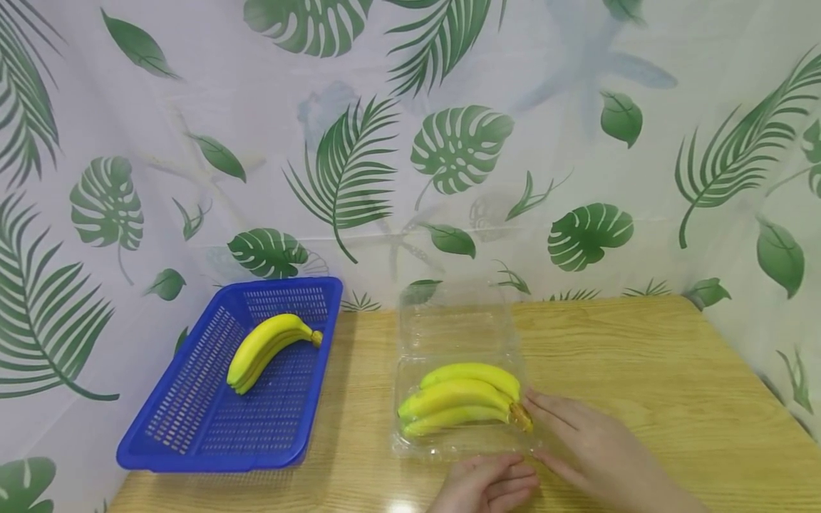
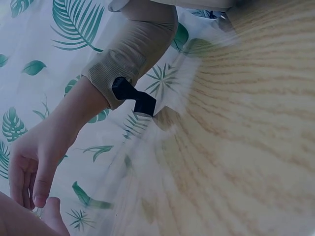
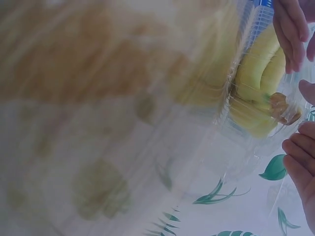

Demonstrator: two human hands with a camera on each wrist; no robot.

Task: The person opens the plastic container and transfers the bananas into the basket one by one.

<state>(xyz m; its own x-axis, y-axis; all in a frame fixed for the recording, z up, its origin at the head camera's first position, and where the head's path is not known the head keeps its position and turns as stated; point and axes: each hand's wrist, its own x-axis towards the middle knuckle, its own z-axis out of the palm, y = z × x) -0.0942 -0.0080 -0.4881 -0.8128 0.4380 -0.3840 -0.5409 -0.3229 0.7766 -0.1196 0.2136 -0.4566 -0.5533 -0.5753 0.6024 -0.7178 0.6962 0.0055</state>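
Item: one bunch of bananas (image 1: 463, 399) lying in my clear plastic clamshell box (image 1: 457, 335), lid tipped up behind, near the front of the wooden table (image 1: 641, 370). My right hand (image 1: 586, 442) rests at the box's right edge, fingers straight, tips by the stem end; my left hand (image 1: 490, 484) lies loosely curled at the front rim, gripping nothing. Also present: blue basket (image 1: 192, 420) to the left, holding a second banana bunch (image 1: 269, 349).

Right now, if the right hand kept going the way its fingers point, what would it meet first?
The right hand points left toward the stem end of the banana bunch in the clear plastic clamshell. The fingertips seem already at its rim, so probably the stems, though depth is unclear.
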